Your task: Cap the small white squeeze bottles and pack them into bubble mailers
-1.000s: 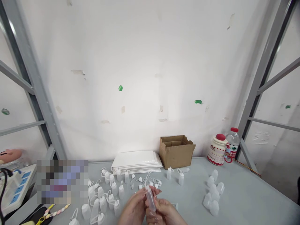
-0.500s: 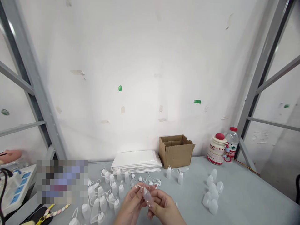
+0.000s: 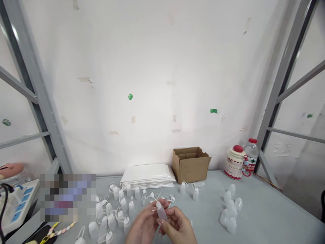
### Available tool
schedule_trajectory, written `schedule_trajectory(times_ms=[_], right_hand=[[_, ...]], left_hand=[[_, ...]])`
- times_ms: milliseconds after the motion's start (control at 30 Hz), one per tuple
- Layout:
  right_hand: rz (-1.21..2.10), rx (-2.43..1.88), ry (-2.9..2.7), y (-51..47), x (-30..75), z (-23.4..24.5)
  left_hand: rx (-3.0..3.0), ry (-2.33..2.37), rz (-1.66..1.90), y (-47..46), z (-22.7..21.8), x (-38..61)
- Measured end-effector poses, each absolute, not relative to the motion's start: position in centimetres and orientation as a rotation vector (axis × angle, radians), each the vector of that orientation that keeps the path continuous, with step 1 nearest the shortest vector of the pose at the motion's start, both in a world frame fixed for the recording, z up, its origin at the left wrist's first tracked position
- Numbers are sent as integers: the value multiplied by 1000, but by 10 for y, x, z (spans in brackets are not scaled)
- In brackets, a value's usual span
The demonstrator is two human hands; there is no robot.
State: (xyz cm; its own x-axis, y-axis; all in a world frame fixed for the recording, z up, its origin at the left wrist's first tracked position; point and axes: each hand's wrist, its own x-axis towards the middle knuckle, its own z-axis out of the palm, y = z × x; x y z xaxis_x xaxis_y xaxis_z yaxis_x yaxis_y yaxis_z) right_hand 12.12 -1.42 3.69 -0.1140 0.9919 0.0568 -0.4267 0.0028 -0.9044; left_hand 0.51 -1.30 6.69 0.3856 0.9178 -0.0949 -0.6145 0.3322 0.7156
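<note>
- The grey table [image 3: 269, 217] gave its widest open room at right; its far edge ran along the wall.
- The cardboard box [image 3: 193, 171] and white sheet stack [image 3: 148, 174] stood at that far edge, perhaps to spare the near surface.
- The right hand [image 3: 179, 225] pinched the squeeze bottle firmly between thumb and fingers, seemingly to steady its base.
- The left hand [image 3: 144, 222] was half curled around the nozzle end; blur hid whether it gripped.
- The squeeze bottle [image 3: 161, 212] tilted between both hands, near centre.
- Tethered bottles [image 3: 111, 222] crowded the left, limiting room there; translucent bottles [image 3: 231, 208] lay well right.
- Loose caps [image 3: 144, 191] lay just beyond the hands.
</note>
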Motion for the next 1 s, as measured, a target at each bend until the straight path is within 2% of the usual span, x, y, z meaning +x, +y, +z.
schedule_trajectory(times_ms=[367, 733, 1000], right_hand=[[1522, -760, -988, -14, 121, 31], [2043, -570, -806, -11, 128, 45], [2102, -499, -573, -18, 124, 55]], left_hand=[[609, 560, 1028, -13, 56, 9], [624, 675, 1107, -17, 68, 11], [363, 598, 935, -12, 57, 16]])
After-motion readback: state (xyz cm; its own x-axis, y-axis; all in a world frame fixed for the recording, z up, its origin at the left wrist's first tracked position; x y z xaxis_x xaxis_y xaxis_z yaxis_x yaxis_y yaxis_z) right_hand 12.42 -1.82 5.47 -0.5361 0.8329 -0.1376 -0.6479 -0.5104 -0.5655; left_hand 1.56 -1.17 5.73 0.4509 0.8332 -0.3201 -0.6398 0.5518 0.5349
